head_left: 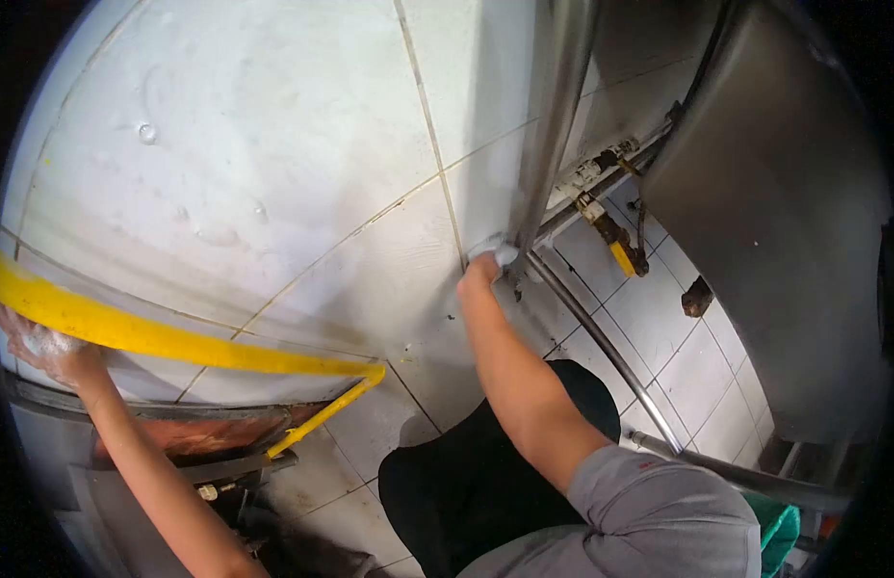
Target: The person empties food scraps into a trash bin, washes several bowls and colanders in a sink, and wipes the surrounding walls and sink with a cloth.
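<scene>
My right hand [479, 274] is closed on a pale, wet-looking cloth [503, 252]. The cloth presses against the lower part of the white tiled wall [370, 260], close beside an upright metal post [559, 125]. At the far left, my left hand [57, 356] has white foam on it. It grips a yellow rail [177, 339] from below, with its fingertips partly hidden behind the rail. Water drops and smears show on the tiles above.
A large stainless steel panel [774, 222] stands at right. Pipes with a yellow-handled valve [622, 258] run low along the wall. A slanting metal bar [610, 352] crosses above the tiled floor [649, 337]. Dark equipment [129, 501] sits below the rail. A green crate [779, 539] is at lower right.
</scene>
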Demonstrator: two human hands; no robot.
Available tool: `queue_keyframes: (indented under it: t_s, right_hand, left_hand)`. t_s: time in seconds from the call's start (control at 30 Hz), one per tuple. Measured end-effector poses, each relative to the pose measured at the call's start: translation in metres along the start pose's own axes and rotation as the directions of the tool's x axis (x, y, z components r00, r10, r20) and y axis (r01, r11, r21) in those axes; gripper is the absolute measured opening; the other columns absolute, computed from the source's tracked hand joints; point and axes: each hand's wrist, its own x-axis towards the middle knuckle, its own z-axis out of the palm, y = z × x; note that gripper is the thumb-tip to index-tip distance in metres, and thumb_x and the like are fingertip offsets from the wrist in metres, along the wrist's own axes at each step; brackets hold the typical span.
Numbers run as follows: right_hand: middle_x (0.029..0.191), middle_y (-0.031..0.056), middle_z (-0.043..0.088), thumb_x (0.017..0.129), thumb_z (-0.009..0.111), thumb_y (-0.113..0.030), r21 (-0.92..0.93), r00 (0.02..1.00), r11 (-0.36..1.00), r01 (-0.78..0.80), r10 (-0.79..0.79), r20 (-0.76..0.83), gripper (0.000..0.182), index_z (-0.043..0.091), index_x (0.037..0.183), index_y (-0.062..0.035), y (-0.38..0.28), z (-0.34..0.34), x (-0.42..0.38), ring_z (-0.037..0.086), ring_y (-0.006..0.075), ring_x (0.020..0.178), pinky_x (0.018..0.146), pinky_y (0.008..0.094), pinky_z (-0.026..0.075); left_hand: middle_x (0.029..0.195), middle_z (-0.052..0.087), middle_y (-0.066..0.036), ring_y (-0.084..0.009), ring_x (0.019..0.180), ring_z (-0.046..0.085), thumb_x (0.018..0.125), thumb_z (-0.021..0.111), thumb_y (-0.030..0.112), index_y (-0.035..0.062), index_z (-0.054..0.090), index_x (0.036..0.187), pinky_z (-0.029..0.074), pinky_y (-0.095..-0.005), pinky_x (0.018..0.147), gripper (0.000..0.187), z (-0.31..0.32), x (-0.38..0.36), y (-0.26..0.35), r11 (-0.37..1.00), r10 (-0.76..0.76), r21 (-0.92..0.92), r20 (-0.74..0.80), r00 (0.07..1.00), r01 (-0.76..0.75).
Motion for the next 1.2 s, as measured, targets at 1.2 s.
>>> queue_keyframes:
  t_s: [1.2]
  right_hand:
    - [0.119, 0.0089, 0.053, 0.096, 0.050, -0.022, -0.284, 0.673, 0.621, -0.730, 0.727, -0.140, 0.028, 0.050, 0.123, -0.0126, -0.005, -0.006, -0.195, 0.051, 0.0249, 0.106, 0.078, 0.0435, 0.056]
  left_hand:
    - [0.135, 0.050, -0.023, -0.0349, 0.128, 0.045, 0.091, 0.059, 0.024, 0.0028, 0.057, 0.126, 0.030, -0.0449, 0.109, 0.041, -0.063, 0.012, 0.087, 0.729, -0.434, -0.531, 0.130, 0.891, 0.433]
